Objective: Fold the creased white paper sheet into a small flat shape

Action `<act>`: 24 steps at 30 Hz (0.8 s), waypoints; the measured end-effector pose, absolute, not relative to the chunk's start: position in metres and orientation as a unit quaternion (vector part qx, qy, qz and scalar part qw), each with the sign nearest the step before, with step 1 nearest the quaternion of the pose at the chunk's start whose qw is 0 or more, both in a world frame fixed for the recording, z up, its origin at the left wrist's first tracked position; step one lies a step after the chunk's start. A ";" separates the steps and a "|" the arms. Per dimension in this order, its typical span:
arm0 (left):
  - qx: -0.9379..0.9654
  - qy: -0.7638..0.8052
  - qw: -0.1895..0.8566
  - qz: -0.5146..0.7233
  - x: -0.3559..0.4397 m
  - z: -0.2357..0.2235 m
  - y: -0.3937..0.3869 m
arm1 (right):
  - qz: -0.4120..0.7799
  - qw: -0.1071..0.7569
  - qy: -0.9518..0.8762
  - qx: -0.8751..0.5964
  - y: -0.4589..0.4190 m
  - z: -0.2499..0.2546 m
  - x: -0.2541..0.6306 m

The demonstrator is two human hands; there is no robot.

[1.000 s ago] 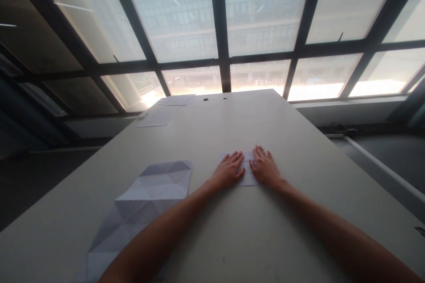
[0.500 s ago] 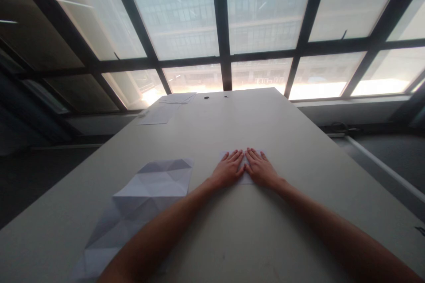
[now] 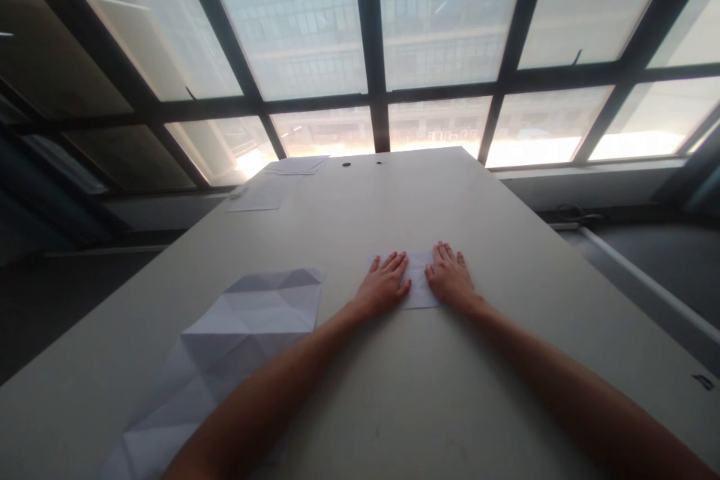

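Note:
A small white sheet of paper (image 3: 418,286) lies flat on the table, partly hidden under both hands. My left hand (image 3: 384,283) rests palm down on its left part, fingers stretched out. My right hand (image 3: 451,275) lies flat over its right edge, fingers extended and pointing away from me. Between the two hands a strip of the paper shows, with faint lines on it. A larger creased sheet of white paper (image 3: 270,307) spreads to the left, its lower part covered by my left forearm.
Loose white sheets (image 3: 259,196) lie at the far left of the white table (image 3: 394,202). Two small dark holes sit near the table's far edge. Beyond stands a wall of dark-framed windows (image 3: 439,15). A white pole (image 3: 646,285) runs along the right side.
My right hand has slid right and slightly away from me, opening a gap from the left hand and uncovering the paper's middle. My left hand stays nearly in place.

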State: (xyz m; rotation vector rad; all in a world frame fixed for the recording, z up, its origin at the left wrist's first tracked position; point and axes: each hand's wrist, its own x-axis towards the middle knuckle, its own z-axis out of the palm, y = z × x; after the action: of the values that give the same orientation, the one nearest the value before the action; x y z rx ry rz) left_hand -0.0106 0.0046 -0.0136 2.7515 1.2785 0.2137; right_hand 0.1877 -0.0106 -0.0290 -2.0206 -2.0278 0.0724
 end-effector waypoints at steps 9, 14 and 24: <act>0.900 0.426 0.052 0.078 -0.011 -0.014 0.005 | -0.026 0.173 -0.747 -0.641 -0.017 -0.016 0.186; 0.895 0.434 0.051 0.089 -0.013 -0.013 0.004 | -0.074 0.175 -0.797 -0.573 -0.032 0.002 0.174; 0.831 0.544 0.010 0.121 -0.009 -0.014 0.005 | -0.081 0.155 -0.779 -0.602 -0.035 -0.004 0.172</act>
State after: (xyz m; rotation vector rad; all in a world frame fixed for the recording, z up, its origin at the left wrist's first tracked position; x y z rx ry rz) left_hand -0.0095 0.0049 -0.0142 2.5930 1.6966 0.3763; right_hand 0.1720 -0.0350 -0.0045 -1.7262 -2.2311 -0.2325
